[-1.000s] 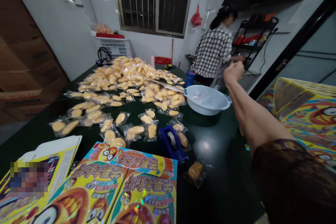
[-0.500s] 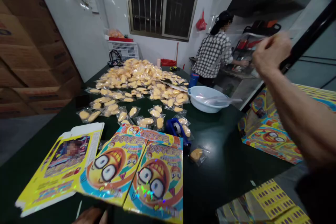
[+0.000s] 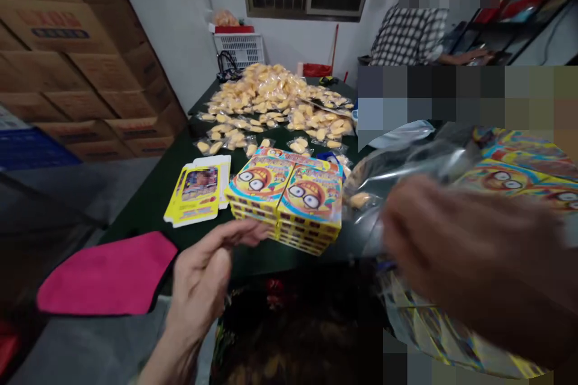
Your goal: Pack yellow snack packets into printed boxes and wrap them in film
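My left hand (image 3: 203,277) is beside the near left corner of a stack of yellow and blue cartoon-printed boxes (image 3: 309,195); its fingers stretch out and hold nothing. The stack is two boxes wide and several layers high. At the right my right hand (image 3: 456,240), smeared by motion, is closed on a clear plastic bag (image 3: 406,168) spread out beside it. The exact grip is hidden. Left of the stack lie flat yellow cartons (image 3: 194,192). Wrapped yellow pieces (image 3: 271,87) are heaped behind, and one wrapped piece (image 3: 360,200) shows by the bag.
More printed boxes (image 3: 510,174) stand at the right. A pink seat (image 3: 108,277) is at the lower left, and brown cartons (image 3: 81,72) are stacked along the left wall. A co-worker in a checked shirt (image 3: 401,36) stands at the back right, near a shelf.
The view has shifted down and turned. My right hand has come down from its raised place, with a clear plastic bag now by it. My left hand has come further into view, beside the boxes.
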### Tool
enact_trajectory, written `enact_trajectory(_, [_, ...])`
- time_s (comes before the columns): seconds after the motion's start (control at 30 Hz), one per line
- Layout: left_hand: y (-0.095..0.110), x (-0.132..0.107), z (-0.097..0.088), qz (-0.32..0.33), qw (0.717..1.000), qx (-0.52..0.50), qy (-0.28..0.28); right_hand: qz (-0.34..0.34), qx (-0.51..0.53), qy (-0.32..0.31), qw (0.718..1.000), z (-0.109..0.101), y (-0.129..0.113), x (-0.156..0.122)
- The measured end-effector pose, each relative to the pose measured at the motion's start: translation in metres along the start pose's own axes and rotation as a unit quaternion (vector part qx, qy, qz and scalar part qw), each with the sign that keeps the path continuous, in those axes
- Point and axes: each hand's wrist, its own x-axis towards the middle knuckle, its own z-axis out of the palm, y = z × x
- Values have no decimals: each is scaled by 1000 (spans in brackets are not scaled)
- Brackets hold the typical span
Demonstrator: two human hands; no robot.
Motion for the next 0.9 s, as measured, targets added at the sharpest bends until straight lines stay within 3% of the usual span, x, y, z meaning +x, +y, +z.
enact_trajectory(0.07, [7,3,17,-37,993,-96,-60,-104,13,-15,994,18,-38,-9])
enact_trajectory(0.13, [9,7,28,-108,980,-151,-75,-108,48,7,993,46,-68,-16])
enact_trajectory(0.23, [7,9,30,-220,957,-186,-28,-63,105,65,990,89,-98,-23])
enact_trajectory(0.3, [5,8,25,-259,947,-192,7,-62,126,86,986,111,-111,-28])
enact_trajectory(0.47, [-8,2,13,-283,938,-197,29,-115,191,63,973,129,-132,-40])
enact_trajectory(0.53, [-14,1,9,-279,938,-200,49,-133,234,61,961,125,-130,-40])
enact_trajectory(0.6, [-19,0,4,-260,944,-188,72,-127,272,107,948,116,-116,-35])
enact_trajectory(0.7, [-21,-4,-5,-202,966,-133,89,4,275,187,943,103,-79,-17])
enact_trajectory(0.73, [-21,-6,-8,-185,973,-110,89,59,283,174,941,100,-66,-9])
enact_trajectory(0.8, [-20,-11,-13,-163,980,-77,85,124,354,72,924,98,-45,5])
enact_trajectory(0.9, [-21,-19,-19,-138,986,-44,81,115,493,-94,857,99,-37,16])
